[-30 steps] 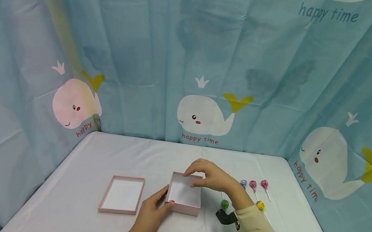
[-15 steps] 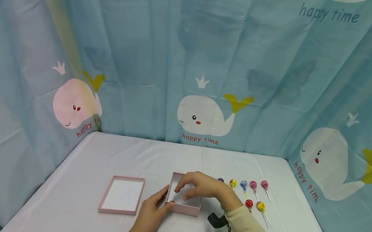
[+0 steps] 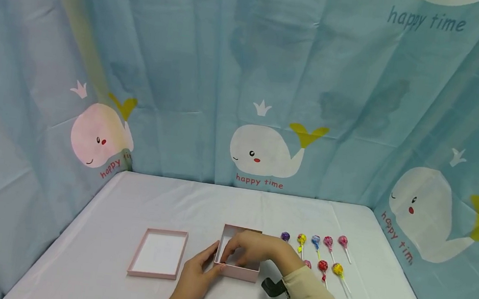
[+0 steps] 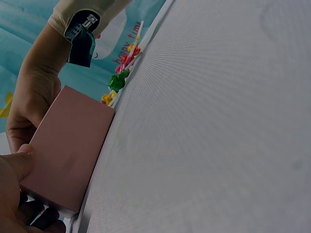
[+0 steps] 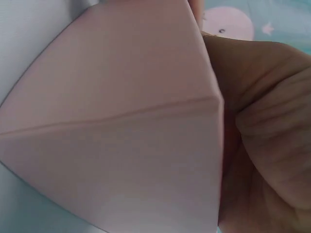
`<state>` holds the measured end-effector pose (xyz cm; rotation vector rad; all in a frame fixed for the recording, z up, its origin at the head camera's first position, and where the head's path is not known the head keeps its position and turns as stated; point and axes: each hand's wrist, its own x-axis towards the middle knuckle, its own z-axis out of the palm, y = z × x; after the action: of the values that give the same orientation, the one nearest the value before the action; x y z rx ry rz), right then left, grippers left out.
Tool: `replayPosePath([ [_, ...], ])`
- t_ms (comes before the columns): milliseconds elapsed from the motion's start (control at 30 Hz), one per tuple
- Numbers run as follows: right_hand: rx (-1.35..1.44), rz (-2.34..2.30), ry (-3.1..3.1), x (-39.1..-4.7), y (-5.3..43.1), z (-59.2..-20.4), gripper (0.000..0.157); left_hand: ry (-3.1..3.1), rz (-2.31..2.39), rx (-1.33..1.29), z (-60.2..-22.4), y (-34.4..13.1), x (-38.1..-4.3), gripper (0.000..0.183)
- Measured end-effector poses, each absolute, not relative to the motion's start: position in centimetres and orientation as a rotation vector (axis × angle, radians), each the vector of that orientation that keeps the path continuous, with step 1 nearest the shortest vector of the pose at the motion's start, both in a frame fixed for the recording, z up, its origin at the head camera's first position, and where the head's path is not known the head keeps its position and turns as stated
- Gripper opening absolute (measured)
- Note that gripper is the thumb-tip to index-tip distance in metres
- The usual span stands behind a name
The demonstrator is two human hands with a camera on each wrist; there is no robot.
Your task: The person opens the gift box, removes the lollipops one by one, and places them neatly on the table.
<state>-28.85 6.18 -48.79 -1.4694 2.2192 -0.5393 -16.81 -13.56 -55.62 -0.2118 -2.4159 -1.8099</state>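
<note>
A pink box point(image 3: 240, 272) with a white inside stands without its lid on the table. My left hand point(image 3: 193, 276) grips its near left corner, the thumb at the front rim and the fingers along the left side. In the left wrist view, that thumb presses the pink wall of the box point(image 4: 68, 150). My right hand point(image 3: 252, 247) reaches over the right rim and down into the box. Its fingers bend downward with the thumb apart from them; the fingertips are partly hidden by the front wall. Nothing shows between them. In the right wrist view, box walls cover much of this hand point(image 5: 272, 97).
Left of the box lies the pink-edged lid point(image 3: 158, 253), white side up. Several wrapped lollipops lie to the right in rows, among them a purple one point(image 3: 285, 236), a red one point(image 3: 323, 266) and a green one point(image 4: 118, 81). A curtain rises behind the white table point(image 3: 99, 252).
My right hand has moved from above the box's far right rim leftward, nearer and down inside it. More lollipops show at the right. My left hand keeps its hold on the box.
</note>
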Motion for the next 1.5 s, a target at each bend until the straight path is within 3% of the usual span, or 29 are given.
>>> replayPosePath([
  [1200,-1.467,-0.438,2.318,-29.2,4.7,-50.7,0.022,-2.376,-1.837,-0.196,-55.3,-13.4,-16.7,0.074],
  [1500,-1.414,-0.63,2.343,-28.8,5.1,-49.5,0.017,-2.365,-1.839,-0.207,-55.3,-13.3,-16.6,0.072],
])
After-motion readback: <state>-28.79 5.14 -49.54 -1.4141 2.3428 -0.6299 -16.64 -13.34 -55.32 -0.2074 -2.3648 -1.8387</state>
